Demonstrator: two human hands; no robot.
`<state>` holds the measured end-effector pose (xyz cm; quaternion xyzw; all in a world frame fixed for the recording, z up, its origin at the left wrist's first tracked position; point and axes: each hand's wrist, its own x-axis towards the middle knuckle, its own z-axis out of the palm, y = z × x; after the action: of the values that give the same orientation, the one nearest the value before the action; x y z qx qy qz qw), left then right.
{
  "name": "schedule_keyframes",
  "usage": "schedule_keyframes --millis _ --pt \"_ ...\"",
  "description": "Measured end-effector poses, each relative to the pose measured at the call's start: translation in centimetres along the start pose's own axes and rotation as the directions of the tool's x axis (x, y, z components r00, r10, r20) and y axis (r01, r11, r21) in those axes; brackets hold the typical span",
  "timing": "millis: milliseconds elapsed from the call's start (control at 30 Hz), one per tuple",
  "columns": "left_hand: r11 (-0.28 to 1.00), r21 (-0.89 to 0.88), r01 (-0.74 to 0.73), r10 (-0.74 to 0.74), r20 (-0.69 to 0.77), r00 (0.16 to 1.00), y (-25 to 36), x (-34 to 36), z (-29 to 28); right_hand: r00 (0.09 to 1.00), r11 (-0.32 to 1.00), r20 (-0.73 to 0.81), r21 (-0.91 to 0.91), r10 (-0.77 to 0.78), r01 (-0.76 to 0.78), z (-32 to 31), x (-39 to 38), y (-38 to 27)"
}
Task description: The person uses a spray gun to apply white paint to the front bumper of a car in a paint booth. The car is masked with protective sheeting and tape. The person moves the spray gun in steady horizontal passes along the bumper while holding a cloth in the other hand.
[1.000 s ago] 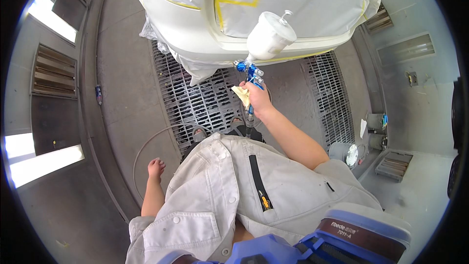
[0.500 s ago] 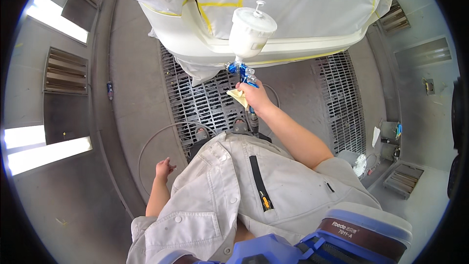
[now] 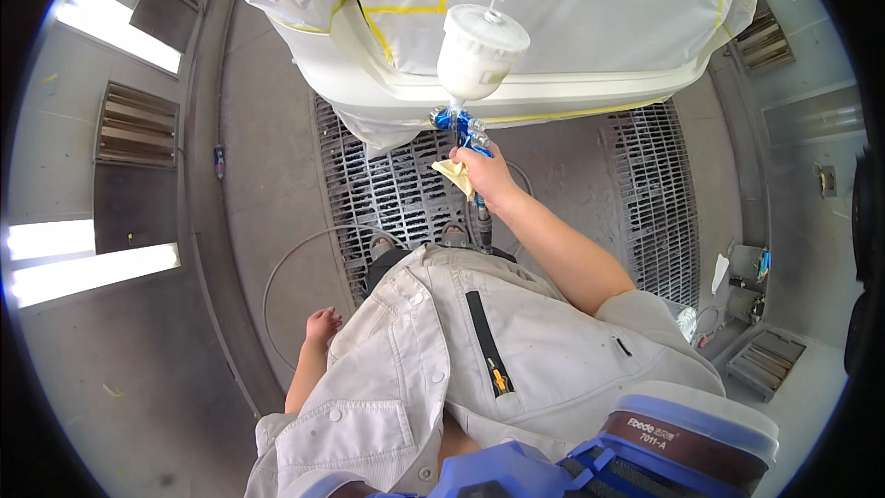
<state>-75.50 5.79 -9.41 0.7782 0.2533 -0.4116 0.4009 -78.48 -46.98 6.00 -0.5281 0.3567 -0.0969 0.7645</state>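
My right hand (image 3: 489, 177) is wrapped round the grip of a blue paint spray gun (image 3: 468, 134), held out in front of me. A white lidded paint cup (image 3: 477, 57) stands on top of the gun, slightly tilted. Pale yellow cloth or paper (image 3: 454, 175) pokes out beside the fingers of that hand. Beyond the gun is a white car bumper (image 3: 387, 83), with the body above it covered in masking sheet (image 3: 553, 9) and yellow tape. My left hand (image 3: 323, 325) hangs low at my side, its fingers curled in with nothing visible in them.
Floor gratings (image 3: 656, 203) lie under the bumper and by my feet. A hose (image 3: 277, 272) loops across the floor at my left. Along the left wall lies a small bottle-like object (image 3: 219, 161). Wall boxes and fittings (image 3: 745, 267) stand at the right.
The view has shifted slightly. The spray gun and my right hand sit a little farther right and up in the picture. My left hand's fingers have curled in more.
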Motion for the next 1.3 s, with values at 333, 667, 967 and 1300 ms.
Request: schedule_keyframes --millis 333,667,967,1300 --pt "0.997 -0.027 -0.073 0.071 -0.071 0.995 -0.3 -0.3 0.3 0.999 0.996 0.037 0.081 0.034 -0.037 -0.5 0.1 0.0" --pt "0.992 -0.128 -0.016 0.009 -0.052 0.999 -1.1 -0.4 0.1 0.998 0.997 0.049 0.067 0.028 -0.031 -0.4 -0.1 0.2" --pt "0.998 0.065 0.022 -0.019 -0.048 0.999 -0.8 -1.4 -0.4 0.999 0.997 0.005 0.066 0.040 -0.041 0.1 0.0 0.6" --pt "0.992 -0.101 -0.070 0.069 -0.014 0.997 -1.0 0.4 -1.3 0.999 0.999 -0.029 0.039 0.028 -0.027 1.1 0.6 1.3"
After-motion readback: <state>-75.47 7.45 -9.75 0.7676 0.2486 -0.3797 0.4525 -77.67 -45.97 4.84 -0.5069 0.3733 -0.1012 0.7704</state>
